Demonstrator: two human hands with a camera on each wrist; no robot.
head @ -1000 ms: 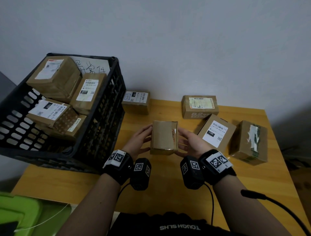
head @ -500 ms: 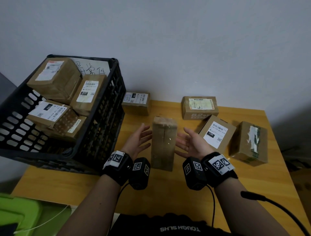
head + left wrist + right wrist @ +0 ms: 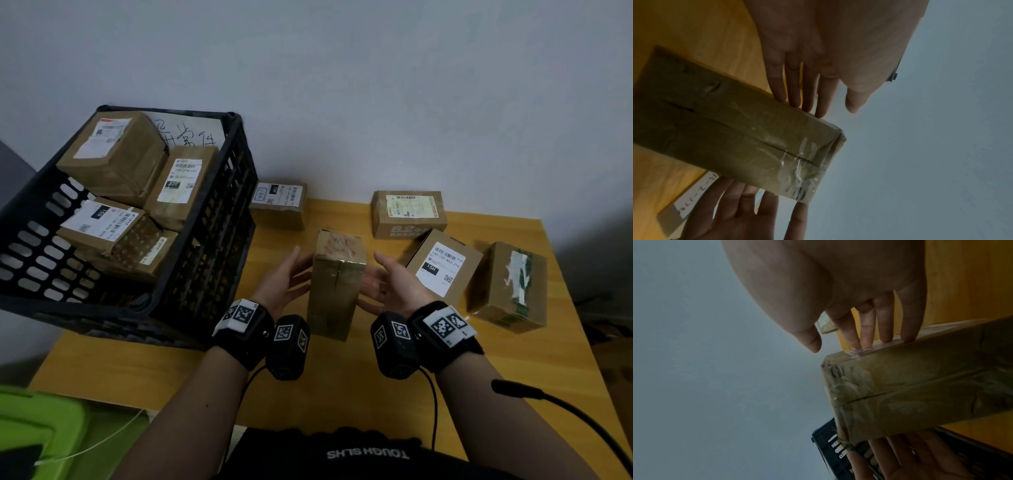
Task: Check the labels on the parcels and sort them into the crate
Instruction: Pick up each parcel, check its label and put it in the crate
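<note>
A plain brown parcel (image 3: 335,284) stands on end on the yellow table (image 3: 376,387), with no label on the faces I see. My left hand (image 3: 296,274) and right hand (image 3: 382,281) flank it, fingers straight. In the left wrist view the left hand (image 3: 803,105) has its fingertips (image 3: 797,100) at the taped parcel (image 3: 748,129). In the right wrist view the right hand's fingertips (image 3: 885,337) rest on the parcel's edge (image 3: 920,386). The black crate (image 3: 212,260) at the left holds several labelled parcels (image 3: 113,154).
Loose parcels lie on the table: one by the crate (image 3: 279,205), one at the back (image 3: 409,214), one with a white label (image 3: 442,267) close to my right hand, and a taped one (image 3: 507,287) further right. A green bin (image 3: 37,428) sits below left.
The parcel was held between both hands, then set upright on its end. Both hands opened and now lie with their fingertips against its sides.
</note>
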